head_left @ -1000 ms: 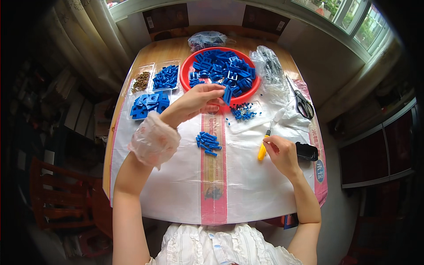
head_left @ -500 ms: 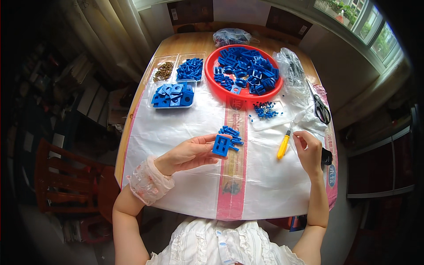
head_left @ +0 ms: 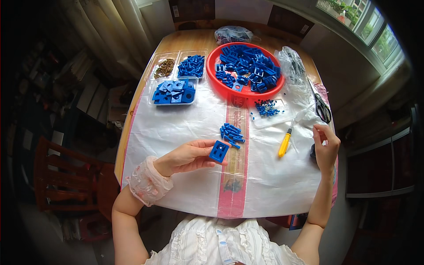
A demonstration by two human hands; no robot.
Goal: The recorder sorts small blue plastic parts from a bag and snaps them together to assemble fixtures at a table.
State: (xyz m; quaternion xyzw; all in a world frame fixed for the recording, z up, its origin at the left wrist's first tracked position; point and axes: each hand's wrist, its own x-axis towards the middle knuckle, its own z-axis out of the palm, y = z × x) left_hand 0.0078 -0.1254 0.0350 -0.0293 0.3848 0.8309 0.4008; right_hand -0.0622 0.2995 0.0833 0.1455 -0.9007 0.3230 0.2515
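My left hand (head_left: pixel 192 157) grips a small blue rectangular plastic frame (head_left: pixel 219 151) with slots in it, its face tilted up. A bright dot shows in one of its openings. Just beyond it on the sheet lies a small heap of narrow blue plastic pieces (head_left: pixel 231 134). Over the right side of the table my right hand (head_left: pixel 326 145) is raised with its fingers curled together; whatever may be between the fingertips is hidden. A dark object (head_left: pixel 312 151) shows partly behind this hand. To its left lies a yellow-handled screwdriver (head_left: pixel 285 145).
Blue parts fill a red round tray (head_left: pixel 212 81) at the back. Left of it stand clear boxes of brass-coloured screws (head_left: pixel 165 68), blue pegs (head_left: pixel 191 66) and blue plates (head_left: pixel 174 92). Tiny blue pieces (head_left: pixel 266 108), black scissors (head_left: pixel 323 110) and plastic bags (head_left: pixel 293 73) lie at right.
My right hand has moved right, farther from the screwdriver and over the dark object. My left hand has dipped slightly, and the blue frame has tilted.
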